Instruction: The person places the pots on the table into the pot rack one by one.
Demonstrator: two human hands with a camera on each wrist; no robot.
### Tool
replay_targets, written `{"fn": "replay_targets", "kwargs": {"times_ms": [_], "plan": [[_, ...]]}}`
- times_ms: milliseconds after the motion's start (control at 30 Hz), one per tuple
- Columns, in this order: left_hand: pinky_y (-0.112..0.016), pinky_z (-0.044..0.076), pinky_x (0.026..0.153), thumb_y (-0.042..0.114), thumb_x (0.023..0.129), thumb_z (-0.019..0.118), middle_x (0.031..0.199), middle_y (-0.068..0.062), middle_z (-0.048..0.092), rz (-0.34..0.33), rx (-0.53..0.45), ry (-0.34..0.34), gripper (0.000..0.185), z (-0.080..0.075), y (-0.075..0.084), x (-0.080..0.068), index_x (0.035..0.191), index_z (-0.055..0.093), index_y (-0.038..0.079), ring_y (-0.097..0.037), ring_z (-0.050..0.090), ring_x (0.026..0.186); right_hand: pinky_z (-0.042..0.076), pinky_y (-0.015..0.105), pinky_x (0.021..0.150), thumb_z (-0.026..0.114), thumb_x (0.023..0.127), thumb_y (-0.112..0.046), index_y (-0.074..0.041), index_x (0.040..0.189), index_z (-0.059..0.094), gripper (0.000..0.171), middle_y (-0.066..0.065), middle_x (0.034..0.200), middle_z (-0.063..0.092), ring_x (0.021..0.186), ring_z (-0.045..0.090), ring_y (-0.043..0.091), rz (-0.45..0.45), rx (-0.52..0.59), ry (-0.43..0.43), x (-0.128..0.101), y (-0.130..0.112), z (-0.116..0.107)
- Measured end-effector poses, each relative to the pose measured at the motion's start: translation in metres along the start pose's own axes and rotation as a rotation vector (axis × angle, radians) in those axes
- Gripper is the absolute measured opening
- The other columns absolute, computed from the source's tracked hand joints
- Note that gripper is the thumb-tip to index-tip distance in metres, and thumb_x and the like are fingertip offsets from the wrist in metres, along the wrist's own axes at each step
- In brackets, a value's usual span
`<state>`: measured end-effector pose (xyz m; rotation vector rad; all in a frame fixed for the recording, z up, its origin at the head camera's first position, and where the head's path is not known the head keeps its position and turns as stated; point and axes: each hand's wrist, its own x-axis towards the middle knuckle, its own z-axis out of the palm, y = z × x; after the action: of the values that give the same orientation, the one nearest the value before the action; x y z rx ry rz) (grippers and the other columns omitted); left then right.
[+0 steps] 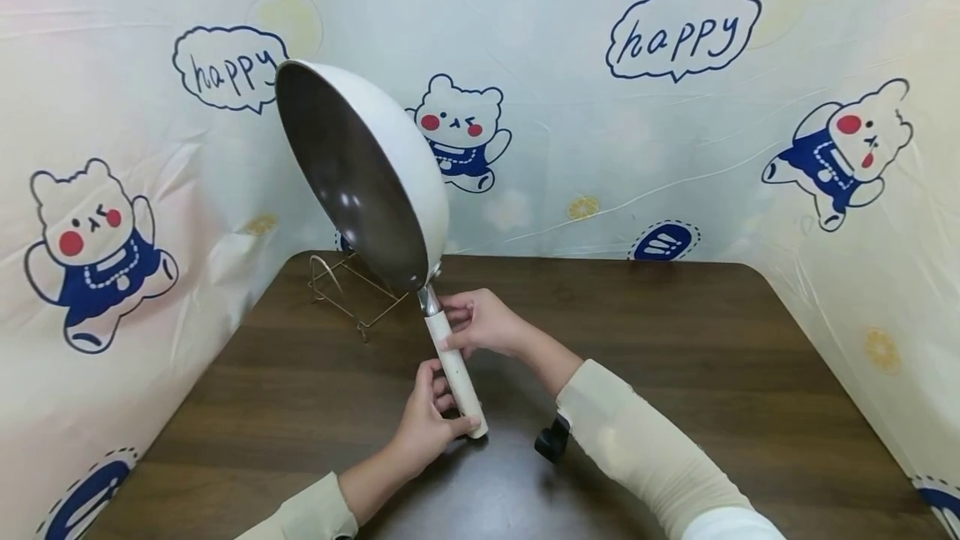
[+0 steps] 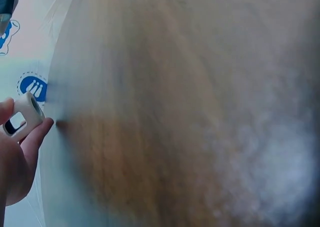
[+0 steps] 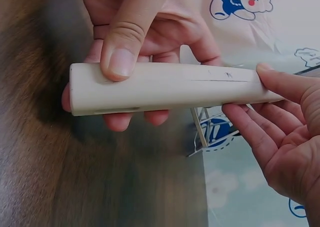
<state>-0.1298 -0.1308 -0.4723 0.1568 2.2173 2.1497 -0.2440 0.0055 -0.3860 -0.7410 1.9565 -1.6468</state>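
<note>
Our left hand (image 1: pixel 423 427) curls around the wok (image 1: pixel 360 173) handle's (image 1: pixel 455 362) end; above those fingers, our right hand (image 1: pixel 483 323) pinches it.

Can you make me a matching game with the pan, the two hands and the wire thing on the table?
Things:
1. pan
2. left hand
3. right hand
4. wire rack

Places or states:
A. stands on the brown table, behind the pan
B. grips the bottom end of the cream handle
C. held up in the air, tilted, dark inside showing
D. holds the handle higher up, near the metal neck

Pairs: 1-C, 2-B, 3-D, 4-A
</note>
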Motion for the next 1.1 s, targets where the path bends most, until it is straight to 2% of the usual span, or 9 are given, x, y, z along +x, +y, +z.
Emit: {"fn": "replay_targets", "kwargs": {"times_ms": [233,533,733,867,1100], "plan": [[-0.039,0.057,0.079,-0.020,0.071,0.074,0.121,-0.034,0.052,-0.018,-0.060,-0.001,0.082,-0.006,0.000,0.002,0.131,0.023,0.005,-0.044,0.062,0.105,0.059,0.041,0.060,0.079,0.077,0.005,-0.002,0.139,0.051,0.069,0.018,0.123,0.064,0.101,0.068,0.024,0.031,-0.077,-0.017,0.012,-0.005,0.006],[-0.042,0.058,0.075,-0.024,0.071,0.070,0.118,-0.035,0.052,-0.051,-0.127,0.029,0.084,-0.013,-0.001,0.007,0.132,0.020,0.006,-0.039,0.066,0.096,0.059,0.042,0.060,0.079,0.076,0.007,-0.002,0.140,0.050,0.071,0.018,0.123,0.064,0.103,0.067,0.024,0.073,-0.102,-0.020,0.028,-0.009,0.014],[-0.042,0.057,0.077,-0.026,0.073,0.067,0.117,-0.036,0.052,-0.067,-0.197,0.021,0.082,-0.015,-0.001,0.009,0.131,0.017,0.004,-0.047,0.064,0.099,0.059,0.040,0.058,0.078,0.076,0.008,-0.002,0.140,0.050,0.071,0.018,0.123,0.064,0.098,0.068,0.023,0.087,-0.153,-0.020,0.037,-0.006,0.017],[-0.041,0.057,0.077,-0.026,0.074,0.066,0.114,-0.035,0.053,-0.086,-0.234,0.027,0.080,-0.018,-0.002,0.011,0.130,0.016,0.004,-0.048,0.064,0.098,0.059,0.040,0.058,0.078,0.078,0.005,-0.001,0.141,0.048,0.070,0.019,0.123,0.064,0.094,0.068,0.022,0.081,-0.229,-0.049,0.044,-0.005,0.019],[-0.037,0.057,0.076,-0.024,0.075,0.066,0.115,-0.033,0.053,-0.123,-0.282,0.075,0.081,-0.015,-0.013,0.010,0.131,0.016,0.005,-0.037,0.067,0.095,0.058,0.036,0.057,0.076,0.082,0.000,-0.006,0.140,0.052,0.063,0.013,0.118,0.067,0.087,0.067,0.016,0.123,-0.390,-0.102,0.051,-0.004,0.030]]}}
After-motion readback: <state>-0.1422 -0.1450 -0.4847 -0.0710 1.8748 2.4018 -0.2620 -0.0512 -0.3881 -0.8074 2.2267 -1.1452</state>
